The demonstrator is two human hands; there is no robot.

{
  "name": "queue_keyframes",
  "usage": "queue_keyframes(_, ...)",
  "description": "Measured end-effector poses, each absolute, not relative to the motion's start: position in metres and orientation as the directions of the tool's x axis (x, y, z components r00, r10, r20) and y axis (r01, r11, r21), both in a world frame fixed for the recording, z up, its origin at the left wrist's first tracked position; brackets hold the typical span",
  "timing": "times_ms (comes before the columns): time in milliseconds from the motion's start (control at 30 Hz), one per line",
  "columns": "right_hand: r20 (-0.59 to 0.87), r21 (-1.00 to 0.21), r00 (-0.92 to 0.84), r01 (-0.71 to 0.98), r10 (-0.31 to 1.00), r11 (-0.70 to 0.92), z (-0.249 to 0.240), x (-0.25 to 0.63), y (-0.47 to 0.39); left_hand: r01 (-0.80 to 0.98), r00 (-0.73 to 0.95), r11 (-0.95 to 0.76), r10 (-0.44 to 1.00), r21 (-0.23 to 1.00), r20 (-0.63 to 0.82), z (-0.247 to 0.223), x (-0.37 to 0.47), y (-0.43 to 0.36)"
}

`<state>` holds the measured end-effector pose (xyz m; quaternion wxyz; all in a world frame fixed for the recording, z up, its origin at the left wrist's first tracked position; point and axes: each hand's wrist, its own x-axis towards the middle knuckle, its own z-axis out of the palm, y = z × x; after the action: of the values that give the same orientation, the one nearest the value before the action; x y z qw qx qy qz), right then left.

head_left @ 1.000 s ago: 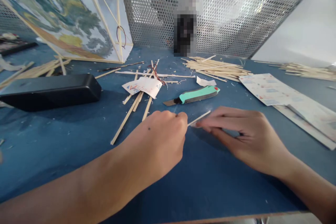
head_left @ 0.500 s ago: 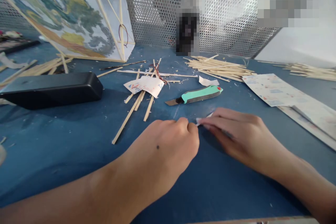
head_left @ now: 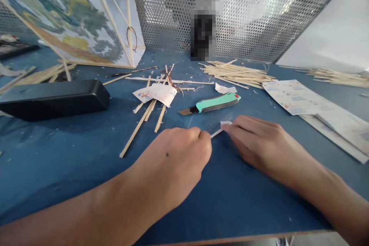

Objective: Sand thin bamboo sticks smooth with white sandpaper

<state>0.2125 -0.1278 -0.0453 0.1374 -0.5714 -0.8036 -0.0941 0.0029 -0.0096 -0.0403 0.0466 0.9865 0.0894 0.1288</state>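
Low over the blue table, my left hand [head_left: 181, 157] is closed around one end of a thin white strip [head_left: 216, 132]. The fingers of my right hand [head_left: 256, 138] pinch the strip's other end, where a small white flap shows at the fingertips. Part of the strip shows between the two hands; its ends are hidden in my fingers. Just beyond my hands lies a green utility knife [head_left: 217, 103], its blade out and pointing left. A small paper scrap [head_left: 225, 88] is behind the knife.
Thin wooden sticks [head_left: 134, 134] lie under a printed paper piece [head_left: 157, 94]. A black box [head_left: 54, 100] is at left, a painted frame [head_left: 72, 19] behind it. More sticks [head_left: 236, 73] and paper sheets [head_left: 296, 98] are right. Perforated metal [head_left: 245, 15] stands behind.
My hands have moved slightly apart, and more of the white strip shows between them. The view has shifted a little, so the scene sits slightly further left.
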Motion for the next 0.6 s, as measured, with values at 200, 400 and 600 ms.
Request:
queue_keyframes(200,0.375,-0.150,-0.415,0.855,0.829,0.496,-0.042,0.197,-0.125,0.341,0.907,-0.879,0.401,0.335,0.130,-0.035,0.005,-0.007)
queue_keyframes(400,0.261,-0.128,-0.363,0.905,0.894,0.405,-0.037,0.214,-0.128,0.376,0.896,-0.853,0.434,0.361,0.093,-0.033,0.008,-0.003)
queue_keyframes(600,0.339,-0.199,-0.403,0.853,0.850,0.483,-0.040,0.199,-0.123,0.354,0.908,-0.873,0.407,0.337,0.102,-0.032,0.008,-0.005)
